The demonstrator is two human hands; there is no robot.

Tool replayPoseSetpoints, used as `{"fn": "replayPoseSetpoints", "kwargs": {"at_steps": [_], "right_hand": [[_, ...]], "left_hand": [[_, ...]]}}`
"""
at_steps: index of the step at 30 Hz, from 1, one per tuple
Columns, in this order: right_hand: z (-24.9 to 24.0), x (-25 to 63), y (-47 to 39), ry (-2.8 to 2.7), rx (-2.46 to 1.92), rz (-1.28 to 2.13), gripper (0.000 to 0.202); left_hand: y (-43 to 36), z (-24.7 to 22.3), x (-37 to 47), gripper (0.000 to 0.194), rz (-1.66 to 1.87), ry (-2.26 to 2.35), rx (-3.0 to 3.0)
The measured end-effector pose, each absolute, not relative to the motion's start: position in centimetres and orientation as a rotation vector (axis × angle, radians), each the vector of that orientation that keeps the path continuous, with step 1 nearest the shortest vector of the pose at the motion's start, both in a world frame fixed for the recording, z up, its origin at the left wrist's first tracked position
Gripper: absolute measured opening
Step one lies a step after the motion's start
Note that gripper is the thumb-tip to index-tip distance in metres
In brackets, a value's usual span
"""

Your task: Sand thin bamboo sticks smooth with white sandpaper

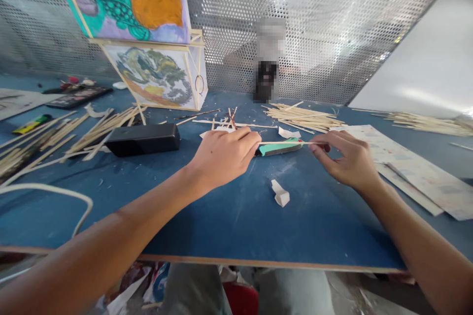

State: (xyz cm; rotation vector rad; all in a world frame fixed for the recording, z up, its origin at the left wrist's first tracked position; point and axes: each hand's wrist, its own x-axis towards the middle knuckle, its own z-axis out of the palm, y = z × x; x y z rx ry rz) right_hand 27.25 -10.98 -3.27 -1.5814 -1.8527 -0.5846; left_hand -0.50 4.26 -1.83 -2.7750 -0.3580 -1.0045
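Note:
A thin wooden stick [286,143] runs level between my two hands, just above the blue tabletop. My left hand [225,155] is closed round its left end, palm down, so the fingertips are mostly hidden. At the other end my right hand [345,157] pinches the stick between thumb and fingers; something small and dark red shows at those fingertips, too little to name. Beneath and behind the stick lies a green-handled utility knife [281,147]. A curled scrap of white paper [281,194] rests in front of it.
Piles of sticks lie at back centre [305,117], left and far right. A black box [143,140] sits left of my left hand, with a white cable [48,187] nearby. Printed sheets [417,172] lie right. A stick-framed lantern with paintings [157,76] stands behind.

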Motion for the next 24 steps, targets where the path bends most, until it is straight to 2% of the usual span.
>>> {"fn": "replayPoseSetpoints", "kwargs": {"at_steps": [24], "right_hand": [[-3.45, 28.19, -10.70, -1.945, -1.701, -0.338, 0.016]], "left_hand": [[4.14, -1.59, -0.48, 0.029, -0.838, -0.368, -2.904]]}}
